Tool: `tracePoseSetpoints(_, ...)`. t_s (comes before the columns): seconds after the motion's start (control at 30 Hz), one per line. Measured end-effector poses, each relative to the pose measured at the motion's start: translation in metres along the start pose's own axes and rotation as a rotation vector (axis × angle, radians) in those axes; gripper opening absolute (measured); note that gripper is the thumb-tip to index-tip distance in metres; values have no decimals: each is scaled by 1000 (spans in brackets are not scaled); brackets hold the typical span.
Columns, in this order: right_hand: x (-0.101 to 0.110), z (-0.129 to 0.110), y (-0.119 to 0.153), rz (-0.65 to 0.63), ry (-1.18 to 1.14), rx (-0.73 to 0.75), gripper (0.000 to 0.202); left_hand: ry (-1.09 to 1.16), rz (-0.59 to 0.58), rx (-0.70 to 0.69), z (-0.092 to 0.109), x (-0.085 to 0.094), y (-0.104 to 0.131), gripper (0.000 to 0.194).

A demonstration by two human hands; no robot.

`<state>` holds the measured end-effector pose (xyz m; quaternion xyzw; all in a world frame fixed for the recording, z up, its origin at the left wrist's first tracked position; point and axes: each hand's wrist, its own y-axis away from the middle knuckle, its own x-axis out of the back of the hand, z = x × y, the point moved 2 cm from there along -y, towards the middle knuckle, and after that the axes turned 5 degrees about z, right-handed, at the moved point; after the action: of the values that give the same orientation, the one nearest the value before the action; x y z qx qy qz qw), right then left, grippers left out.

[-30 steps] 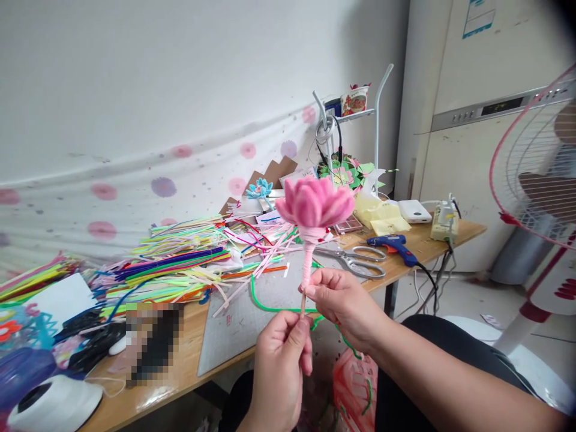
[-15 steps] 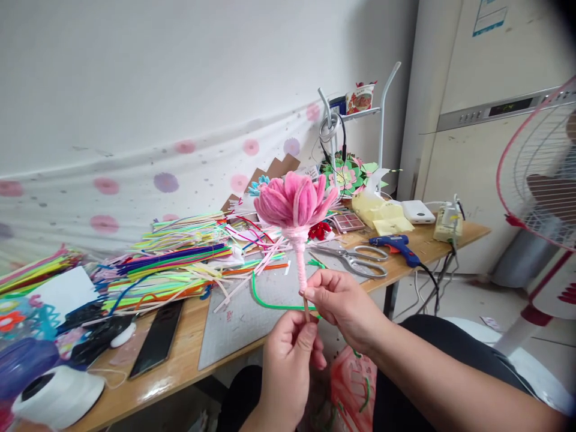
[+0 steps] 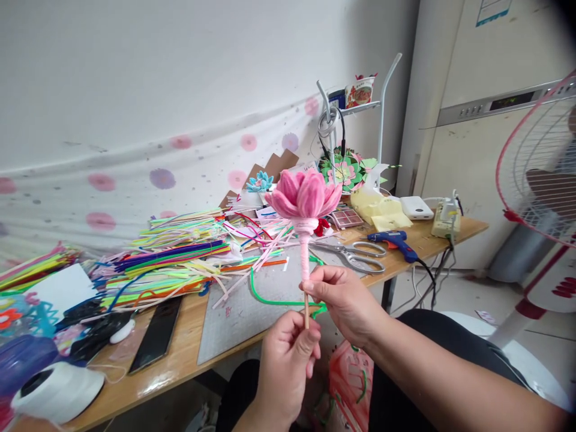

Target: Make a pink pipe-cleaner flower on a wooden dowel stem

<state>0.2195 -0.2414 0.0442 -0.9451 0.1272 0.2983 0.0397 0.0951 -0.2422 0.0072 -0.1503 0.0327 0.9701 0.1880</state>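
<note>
A pink pipe-cleaner flower (image 3: 306,197) stands upright on a thin wooden stick (image 3: 306,309), held up in front of the table. Pale pink pipe cleaner is wound around the upper stem (image 3: 305,258). My left hand (image 3: 290,354) grips the bare stick low down between thumb and fingers. Just above it, my right hand (image 3: 342,297) pinches the lower end of the pink wrapping. Behind my hands a green pipe cleaner (image 3: 274,303) curves over the grey cutting mat (image 3: 234,336).
Bundles of coloured pipe cleaners (image 3: 171,258) cover the left of the table. Scissors (image 3: 355,257) and a blue glue gun (image 3: 396,243) lie to the right. A phone (image 3: 155,336) and a white thread spool (image 3: 58,390) sit at the front left. A fan (image 3: 540,162) stands at the right.
The flower has turned and now stands straighter, slightly further right. More of the bare stick shows between my hands. Both hands keep their hold.
</note>
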Motion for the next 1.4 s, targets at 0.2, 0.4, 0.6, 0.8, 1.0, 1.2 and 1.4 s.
tracePoseSetpoints(0.2, -4, 0, 4, -117, -56, -50, 23, 252, -220, 98, 4, -3, 3, 30)
tracePoseSetpoints(0.4, -9, 7, 8, -200, -161, -158, 26, 585, -596, 236, -4, -4, 5, 32)
tracePoseSetpoints(0.6, -7, 0, 9, -147, -29, -14, 26, 52, -129, -26, -7, 9, -1, 28)
tracePoseSetpoints(0.8, -8, 1, 9, -130, -29, -13, 25, -98, -92, -90, 0, 13, 5, 24)
tracePoseSetpoints(1.0, -11, 5, 12, -243, -73, -75, 21, 500, -589, 123, -3, 3, 6, 23)
tracePoseSetpoints(1.2, -10, 4, 15, -268, -37, -32, 20, 665, -750, 227, -8, -1, 6, 26)
tracePoseSetpoints(1.4, -11, -5, 15, -228, 129, 87, 27, 563, -595, 136, -9, -1, 6, 24)
